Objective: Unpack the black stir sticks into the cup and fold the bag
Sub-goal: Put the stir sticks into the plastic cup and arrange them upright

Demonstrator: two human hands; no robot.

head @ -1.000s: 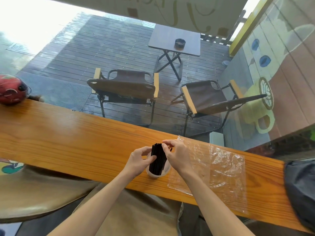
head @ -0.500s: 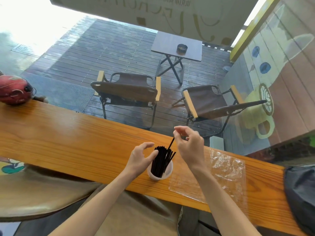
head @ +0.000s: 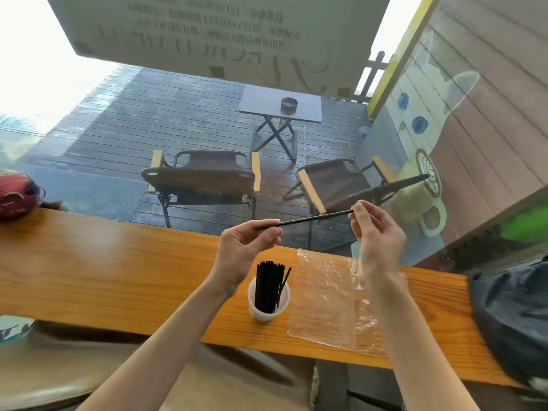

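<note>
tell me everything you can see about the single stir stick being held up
The single stir stick is thin, straight and black, and looks like plastic. It is held in the air above the wooden counter, nearly level with its right end slightly higher. The left hand pinches its left end and the right hand pinches its right end. It touches nothing else and sits well clear of the white cup with the other sticks below.
</note>
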